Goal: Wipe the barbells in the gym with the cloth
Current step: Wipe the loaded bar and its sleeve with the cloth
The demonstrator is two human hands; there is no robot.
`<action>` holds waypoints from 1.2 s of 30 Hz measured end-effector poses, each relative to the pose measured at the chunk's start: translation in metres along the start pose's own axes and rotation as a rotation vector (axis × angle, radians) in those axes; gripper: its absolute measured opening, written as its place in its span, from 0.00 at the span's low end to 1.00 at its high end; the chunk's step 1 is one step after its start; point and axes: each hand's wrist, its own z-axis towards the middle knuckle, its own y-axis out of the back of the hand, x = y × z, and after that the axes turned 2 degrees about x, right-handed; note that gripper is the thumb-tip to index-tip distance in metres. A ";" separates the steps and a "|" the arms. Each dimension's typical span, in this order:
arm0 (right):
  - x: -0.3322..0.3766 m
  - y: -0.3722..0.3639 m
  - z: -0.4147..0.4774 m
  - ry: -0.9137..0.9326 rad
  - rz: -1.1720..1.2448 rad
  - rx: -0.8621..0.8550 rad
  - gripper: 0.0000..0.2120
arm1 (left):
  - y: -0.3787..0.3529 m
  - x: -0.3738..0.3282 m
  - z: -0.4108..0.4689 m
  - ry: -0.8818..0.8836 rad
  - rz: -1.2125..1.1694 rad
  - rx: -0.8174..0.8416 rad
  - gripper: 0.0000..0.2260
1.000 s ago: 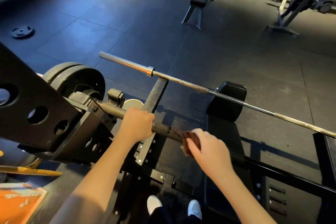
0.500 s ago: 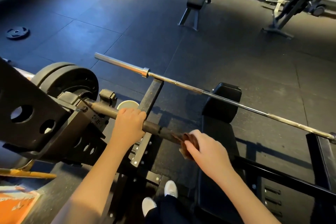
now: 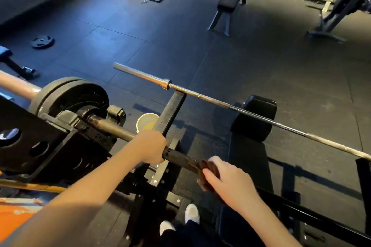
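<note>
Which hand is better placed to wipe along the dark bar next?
The right hand: it grips the brown cloth against the dark metal barbell, while the left hand only grips the bare bar.

Dim gym light. Cool blue light washes the floor [image 3: 124, 46] beyond the silver bar [image 3: 200, 97] at its sleeve end, and fades to dull grey past its far end. The sleeve shows a bright glint. Hard‑edged shadows fall just below the bar. Nearer than the bar, a forearm [image 3: 80, 196] looks warm and slightly soft, and straight lines bow toward the edges.
</note>
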 end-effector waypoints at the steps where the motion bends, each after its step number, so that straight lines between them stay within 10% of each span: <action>1: -0.007 0.004 -0.006 -0.032 0.009 0.010 0.08 | -0.003 0.000 -0.002 -0.004 0.024 -0.053 0.09; 13: 0.046 -0.009 0.041 0.044 0.042 -0.003 0.13 | -0.058 -0.004 0.006 0.007 -0.021 -0.974 0.13; 21: -0.015 -0.025 -0.019 -0.075 -0.302 -0.342 0.18 | -0.057 -0.003 0.006 0.003 -0.089 -0.832 0.12; 31: 0.025 0.004 0.068 -0.181 0.172 0.194 0.15 | -0.051 -0.006 -0.001 0.016 -0.090 -0.811 0.13; 36: 0.025 -0.015 0.011 -0.135 -0.026 -0.079 0.17 | -0.043 -0.003 -0.004 -0.037 -0.089 -0.626 0.15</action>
